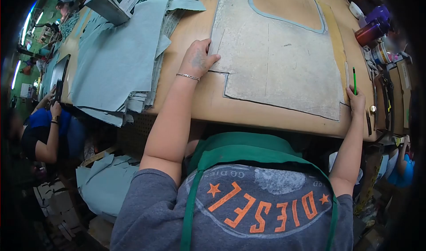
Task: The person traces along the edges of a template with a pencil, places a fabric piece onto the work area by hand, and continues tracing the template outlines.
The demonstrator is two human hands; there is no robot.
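A large, worn, off-white pattern board (284, 60) with a wide cutout at its far side lies flat on the table. Dark lines run along its edges, and a light-blue rim borders the cutout. My left hand (197, 59) grips the board's left edge, thumb on top and fingers curled at the side. At the near right corner is my right hand (357, 102), closed around an upright green pencil (354, 80). Whether those fingers also pinch the board is unclear. A yellow strip (333, 42) runs down the board's right side.
Stacked light-blue sheets (120, 64) cover the table's left part, with a printed box (117, 2) on top. Along the right edge stand a dark red cylinder (369, 31), a white tub (380, 53) and cardboard boxes (399, 91). Another person (44, 131) sits at left.
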